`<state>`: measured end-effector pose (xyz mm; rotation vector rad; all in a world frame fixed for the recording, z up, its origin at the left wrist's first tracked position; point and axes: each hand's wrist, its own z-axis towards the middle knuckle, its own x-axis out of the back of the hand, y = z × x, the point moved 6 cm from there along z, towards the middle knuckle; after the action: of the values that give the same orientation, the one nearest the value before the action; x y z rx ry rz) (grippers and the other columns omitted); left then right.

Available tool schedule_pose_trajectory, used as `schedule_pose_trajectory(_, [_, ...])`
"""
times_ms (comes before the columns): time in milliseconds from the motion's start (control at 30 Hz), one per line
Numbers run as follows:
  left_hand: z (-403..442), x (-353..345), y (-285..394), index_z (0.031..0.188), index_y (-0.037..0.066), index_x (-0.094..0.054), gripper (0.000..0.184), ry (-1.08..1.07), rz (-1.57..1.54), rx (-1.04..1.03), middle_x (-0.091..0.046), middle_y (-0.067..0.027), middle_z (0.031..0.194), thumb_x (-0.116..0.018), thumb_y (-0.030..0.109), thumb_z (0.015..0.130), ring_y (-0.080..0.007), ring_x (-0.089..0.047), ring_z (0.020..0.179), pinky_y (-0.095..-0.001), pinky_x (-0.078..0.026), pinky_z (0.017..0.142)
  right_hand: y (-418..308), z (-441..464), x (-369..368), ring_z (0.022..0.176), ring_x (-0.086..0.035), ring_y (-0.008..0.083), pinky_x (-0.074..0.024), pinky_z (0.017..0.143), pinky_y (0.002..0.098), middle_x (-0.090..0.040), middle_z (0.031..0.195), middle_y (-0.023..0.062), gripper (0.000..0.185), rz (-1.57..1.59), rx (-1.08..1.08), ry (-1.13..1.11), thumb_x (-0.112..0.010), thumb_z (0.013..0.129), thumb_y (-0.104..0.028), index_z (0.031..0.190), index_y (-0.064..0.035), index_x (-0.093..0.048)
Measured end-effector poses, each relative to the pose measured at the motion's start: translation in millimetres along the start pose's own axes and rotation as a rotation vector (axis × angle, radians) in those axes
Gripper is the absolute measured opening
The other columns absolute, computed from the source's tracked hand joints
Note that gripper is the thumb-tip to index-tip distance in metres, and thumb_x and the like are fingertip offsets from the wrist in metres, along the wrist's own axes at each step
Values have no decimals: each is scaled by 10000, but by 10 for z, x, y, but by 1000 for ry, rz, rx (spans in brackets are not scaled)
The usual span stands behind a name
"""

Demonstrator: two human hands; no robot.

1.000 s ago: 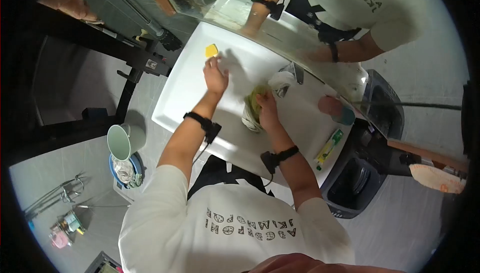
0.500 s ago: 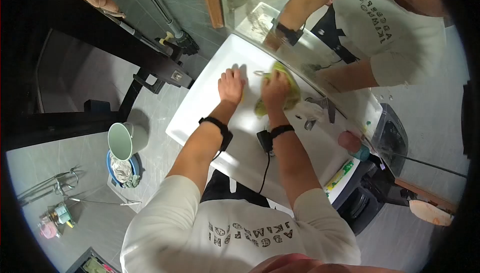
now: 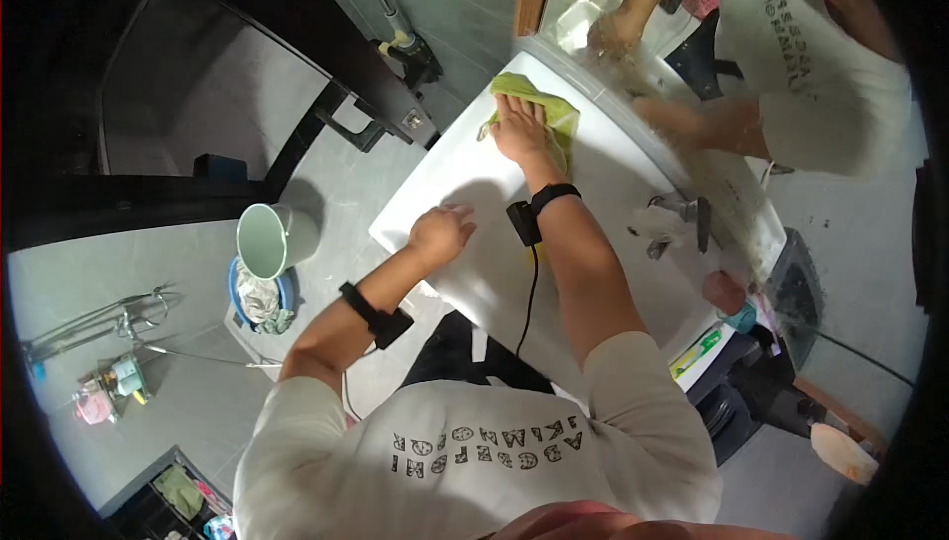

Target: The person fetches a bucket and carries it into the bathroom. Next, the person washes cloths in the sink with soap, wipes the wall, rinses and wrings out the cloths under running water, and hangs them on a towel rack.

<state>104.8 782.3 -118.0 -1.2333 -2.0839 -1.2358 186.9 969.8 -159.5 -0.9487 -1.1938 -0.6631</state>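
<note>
My right hand (image 3: 519,132) lies flat on a yellow-green cloth (image 3: 561,117), fingers spread, pressing it to the far end of the white sink (image 3: 613,184). Nearer the front edge, my left hand (image 3: 442,235) is at the basin with its fingers apart and nothing visible in it. Beside my right forearm, a small part of a yellow piece (image 3: 536,254) shows in the basin behind a black cable. A whitish cloth (image 3: 660,227) hangs at the faucet (image 3: 700,224) on the right.
A mirror (image 3: 682,55) runs along the sink's back edge. On the right are a pink-and-teal object (image 3: 727,295) and a green-yellow packet (image 3: 698,350). A green bucket (image 3: 262,243) and a blue basin with cloths (image 3: 235,288) stand on the floor at left.
The yellow-green cloth has moved with my right hand from near the faucet to the sink's far end. My left hand has left the yellow piece and come toward the front edge.
</note>
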Motion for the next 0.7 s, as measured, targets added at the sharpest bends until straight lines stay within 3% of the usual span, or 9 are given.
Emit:
schedule_pose_trajectory(33, [-130,-9,-81,1204,69,-493,437,-9,12,0,-480,-165,1245,-549,271,820,-323,-467,1136,-387,-382,948,-183,-90,-96,1236,-324,236,-143,1051,459,-396,1318,72,548,8,76,-63,-482,827,-267,1330,-96,-349])
schedule_pose_trajectory(100, [-456,247,-145,1067,68,-590,277,444,-114,-164,-618,-130,1016,-544,198,827,-281,-587,946,-378,-459,817,-620,-391,-168,1205,-351,255,-167,1036,463,-429,1277,99,519,54,251,-126,-506,794,-212,1282,-60,-409])
schedule_pose_trajectory(200, [-754,259,-424,1027,55,-599,235,519,-326,-35,-608,-147,1022,-544,100,803,-312,-573,951,-360,-460,819,-1249,-1168,-83,1138,-424,259,-225,1008,445,-514,1171,118,396,194,560,-42,-519,760,-145,1138,-31,-539])
schedule_pose_trajectory(267, [-925,261,-500,1031,51,-601,231,542,-379,-10,-613,-138,1009,-536,80,811,-277,-587,926,-340,-464,801,-1436,-1566,-259,1040,-500,240,-251,996,417,-582,1061,92,310,499,565,-16,-537,742,-140,1033,-48,-597])
schedule_pose_trajectory(300, [-1001,277,-555,1035,47,-602,228,562,-420,22,-617,-129,996,-528,60,820,-242,-601,901,-320,-468,783,-1482,-1729,-168,1040,-500,240,-251,996,417,-582,1061,92,310,495,570,-15,-537,742,-140,1033,-48,-597])
schedule_pose_trajectory(367, [-1163,362,-571,1028,41,-603,221,579,-419,45,-619,-129,985,-524,45,821,-237,-602,899,-319,-468,784,-1569,-1987,-90,1081,-483,199,-244,1011,412,-577,1100,51,323,478,617,-347,-562,757,-191,1064,-94,-590])
schedule_pose_trajectory(467, [-1357,379,-746,1014,29,-603,214,611,-404,50,-622,-134,964,-522,7,817,-232,-607,888,-318,-474,777,-1238,-1808,66,1100,-473,178,-249,1013,411,-574,1114,24,286,155,900,-147,-544,787,-244,1046,-135,-600])
schedule_pose_trajectory(533, [-1507,370,-879,1008,28,-603,209,651,-403,78,-621,-138,960,-520,2,817,-221,-610,879,-307,-480,760,-979,-1327,217,1129,-452,182,-234,1026,416,-547,1163,27,322,102,686,-342,-511,825,-293,1110,-153,-563])
schedule_pose_trajectory(700, [-1914,148,-1206,994,21,-606,196,661,-341,206,-622,-121,914,-527,8,815,-188,-617,795,-298,-488,752,205,-255,146,1135,-432,227,-268,981,430,-486,1231,58,371,-93,43,-99,-476,857,-248,1211,-141,-480])
